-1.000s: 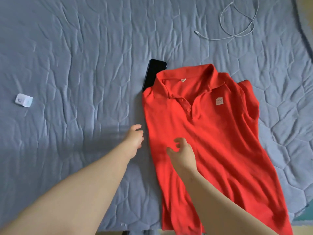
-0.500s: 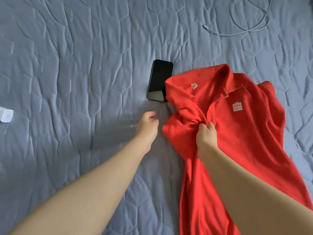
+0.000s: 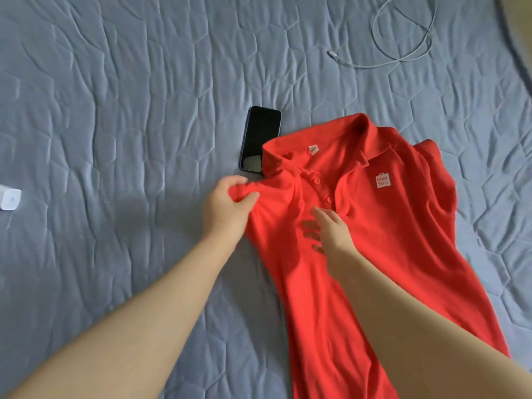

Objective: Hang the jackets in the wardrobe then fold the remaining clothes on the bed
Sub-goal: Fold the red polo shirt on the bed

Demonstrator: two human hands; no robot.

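Left of the red cotton polo shirt [image 3: 403,240], a small white charger block [image 3: 10,199] is cut off by the frame edge. My left hand [image 3: 227,210], empty a moment ago, pinches the shirt's left-edge shoulder between thumb and curled fingers. The shirt lies on the grey-blue quilted bed [image 3: 115,110], its collar hiding a corner of the black smartphone [image 3: 260,136]. My right hand [image 3: 331,231] rests on the shirt's chest, fingers spread, no longer bunching the cloth.
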